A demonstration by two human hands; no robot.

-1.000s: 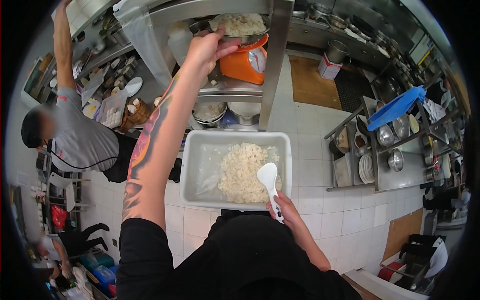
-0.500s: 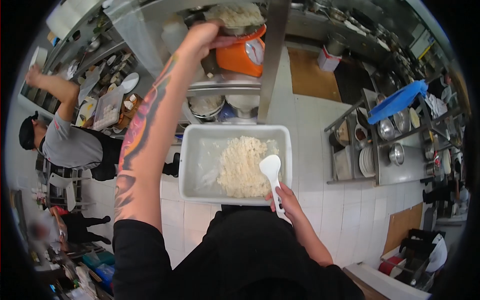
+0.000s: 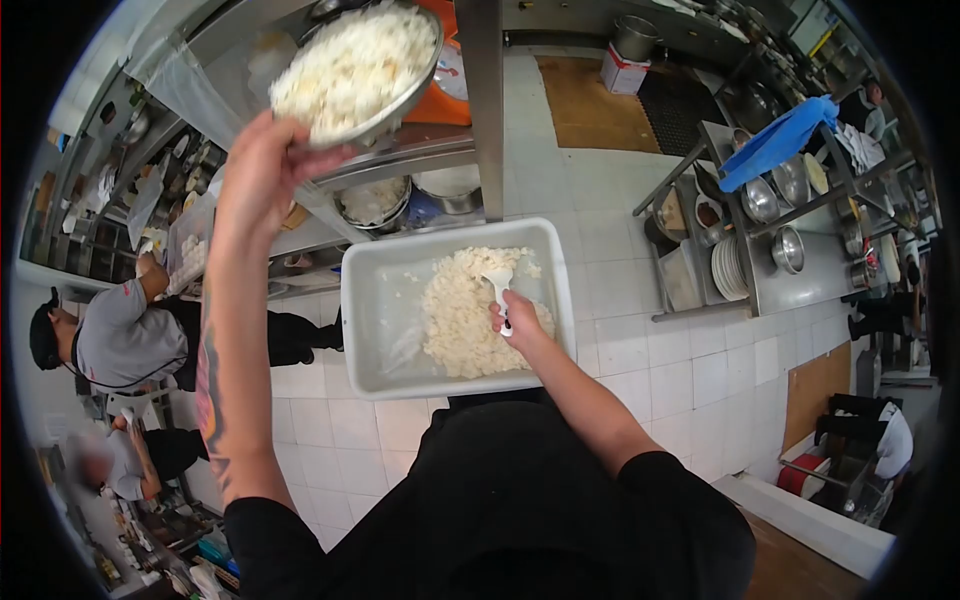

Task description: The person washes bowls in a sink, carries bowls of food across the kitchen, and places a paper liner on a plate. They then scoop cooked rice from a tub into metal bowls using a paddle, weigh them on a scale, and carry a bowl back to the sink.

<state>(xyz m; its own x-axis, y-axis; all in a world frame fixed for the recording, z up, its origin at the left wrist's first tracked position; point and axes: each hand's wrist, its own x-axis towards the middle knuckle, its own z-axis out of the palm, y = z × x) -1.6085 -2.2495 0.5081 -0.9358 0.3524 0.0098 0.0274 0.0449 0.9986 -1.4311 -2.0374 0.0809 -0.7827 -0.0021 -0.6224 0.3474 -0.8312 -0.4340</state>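
My left hand grips the rim of a metal bowl heaped with cooked rice. The bowl is tilted and held up in front of an orange kitchen scale, which it partly hides. Below, a white plastic tub holds more rice, mostly on its right side. My right hand is closed around the handle of a white rice paddle. The paddle's blade touches the rice in the tub.
Pots sit on a shelf under the scale, beside a metal post. To the right, a steel rack carries bowls, plates and a blue cloth. A person in a grey shirt stands at left.
My left hand has lifted the rice bowl off the scale and brought it left and nearer. My right hand has moved the paddle forward, its blade now down in the tub's rice.
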